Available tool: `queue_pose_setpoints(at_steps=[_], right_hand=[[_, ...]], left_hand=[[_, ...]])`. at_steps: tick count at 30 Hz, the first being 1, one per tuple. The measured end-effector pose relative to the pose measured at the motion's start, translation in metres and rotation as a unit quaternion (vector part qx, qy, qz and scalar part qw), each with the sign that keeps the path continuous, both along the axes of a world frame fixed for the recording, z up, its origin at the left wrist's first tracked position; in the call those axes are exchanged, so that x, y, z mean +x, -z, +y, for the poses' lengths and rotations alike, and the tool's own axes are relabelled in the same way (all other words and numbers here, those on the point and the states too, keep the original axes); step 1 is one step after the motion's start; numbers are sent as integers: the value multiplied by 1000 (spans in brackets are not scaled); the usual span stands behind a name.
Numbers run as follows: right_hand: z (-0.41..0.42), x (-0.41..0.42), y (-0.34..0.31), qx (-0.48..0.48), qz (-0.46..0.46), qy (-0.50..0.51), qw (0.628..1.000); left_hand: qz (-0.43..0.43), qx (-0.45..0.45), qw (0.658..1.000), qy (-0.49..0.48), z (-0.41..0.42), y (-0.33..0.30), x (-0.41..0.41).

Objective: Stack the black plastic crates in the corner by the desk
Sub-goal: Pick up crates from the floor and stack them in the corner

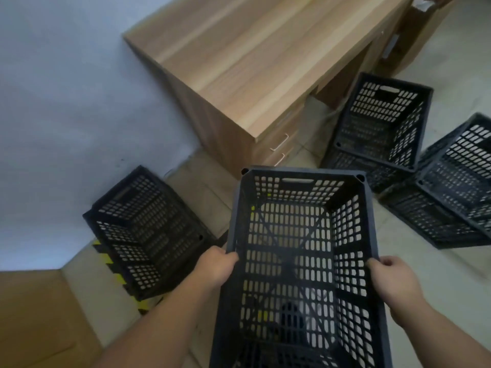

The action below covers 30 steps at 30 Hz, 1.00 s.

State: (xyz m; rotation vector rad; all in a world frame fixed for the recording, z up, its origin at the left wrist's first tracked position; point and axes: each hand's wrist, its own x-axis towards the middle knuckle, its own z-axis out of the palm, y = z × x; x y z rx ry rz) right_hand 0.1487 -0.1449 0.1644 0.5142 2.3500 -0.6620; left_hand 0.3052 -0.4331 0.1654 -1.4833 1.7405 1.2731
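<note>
I hold a black perforated plastic crate (300,187) in the air in front of me, its open top facing up. My left hand (216,266) grips its left rim and my right hand (393,280) grips its right rim, fingers curled over the edges. Another black crate (143,229) stands on the floor in the corner between the white wall and the wooden desk (255,54), to the left of the held crate. A black crate (382,120) sits on the floor right of the desk, and another (457,187) lies at the far right.
Yellow-and-black hazard tape (117,277) runs along the floor beside the corner crate. A brown cardboard surface (37,320) fills the lower left. The desk's drawer handles (279,144) face the tiled floor (438,261).
</note>
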Motion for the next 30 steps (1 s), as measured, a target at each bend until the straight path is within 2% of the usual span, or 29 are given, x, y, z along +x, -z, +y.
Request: queue_pose_setpoints(at_steps=[10, 19, 24, 30], right_hand=[[-92, 48, -37, -43, -31, -116, 992], [-192, 69, -54, -65, -42, -247, 966], [-271, 93, -77, -92, -39, -286, 953], [-357, 112, -75, -92, -25, -322, 942]], left_hand=[[-42, -34, 990, -132, -40, -32, 111], [-21, -53, 961, -269, -82, -60, 197], [-6, -51, 947, -316, -123, -64, 237], [19, -42, 931, -362, -182, -73, 270]])
